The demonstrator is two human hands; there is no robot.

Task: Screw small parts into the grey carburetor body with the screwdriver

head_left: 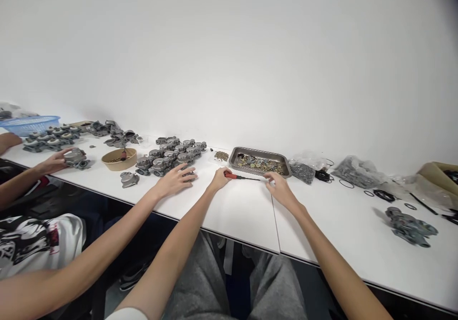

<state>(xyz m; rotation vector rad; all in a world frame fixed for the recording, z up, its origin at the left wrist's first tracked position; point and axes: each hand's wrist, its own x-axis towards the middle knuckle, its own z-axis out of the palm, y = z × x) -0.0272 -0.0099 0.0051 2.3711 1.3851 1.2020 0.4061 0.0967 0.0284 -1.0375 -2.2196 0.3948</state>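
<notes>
My left hand (219, 180) is closed on the red handle of a screwdriver (236, 177) that lies on the white table (243, 210). The thin shaft points right, to my right hand (280, 188). That hand's fingers are pinched together at the shaft's tip, and what they hold is too small to make out. Just behind both hands stands a metal tray (259, 154) of small mixed hardware. A small heap of brass-coloured bits (221, 156) lies left of the tray.
A co-worker's hand (176, 179) rests by a cluster of grey metal castings (171, 154); another of that person's hands (53, 162) holds a casting (76, 158). Also here: a brown bowl (119, 159), a blue basket (29, 123), bags of parts (358, 171), black O-rings (383, 195), and a lone casting (410, 227).
</notes>
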